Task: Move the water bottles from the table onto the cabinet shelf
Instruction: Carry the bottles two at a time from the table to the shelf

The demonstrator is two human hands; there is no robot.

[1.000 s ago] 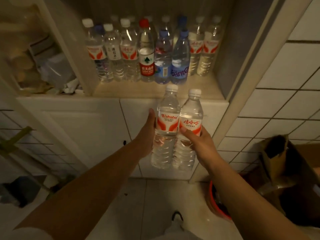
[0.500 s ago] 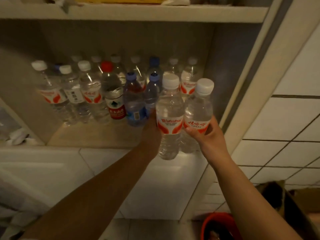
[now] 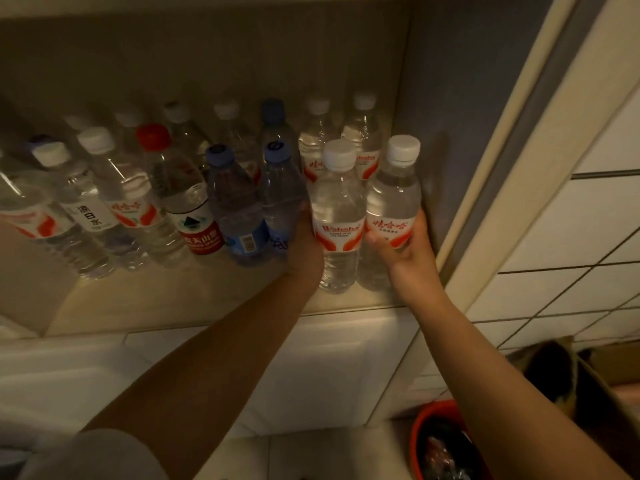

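Both bottles are now over the shelf board; a second ago they were held low in front of the white cabinet door, half a second ago level with the shelf lip. View has closed in too.

Left hand [image 3: 304, 251] wraps the left bottle [image 3: 338, 216] (Wahaha label), fingers hidden behind it, thumb side showing. Right hand [image 3: 408, 247] wraps the right bottle [image 3: 393, 206] at the label, thumb across the front. Both are gripping. The two bottles touch side by side, long axes upright, caps up.

Key relation: bases sit at or just above the cabinet shelf [image 3: 207, 299], near its front edge, in the front right corner. Can't tell if they're touching down yet. Free slot is bounded on the left by the blue-capped bottle [image 3: 284, 188], which the left hand is pressed against, and on the right by the cabinet side wall [image 3: 450, 98], close to the right bottle. Behind stand two more white-capped bottles [image 3: 341, 140], so there's little room to push deeper. My read: straight down and let go; the right hand has the tighter exit along the wall.

Materials: clear thin PET, ribbed lower bodies, smooth shoulders, white ridged screw caps, glossy red-white wrap labels. Full of water, so heavy for the size, stable once flat. Shelf looks like smooth pale laminate. Stored rows mix white, blue and one red cap [image 3: 153, 136].
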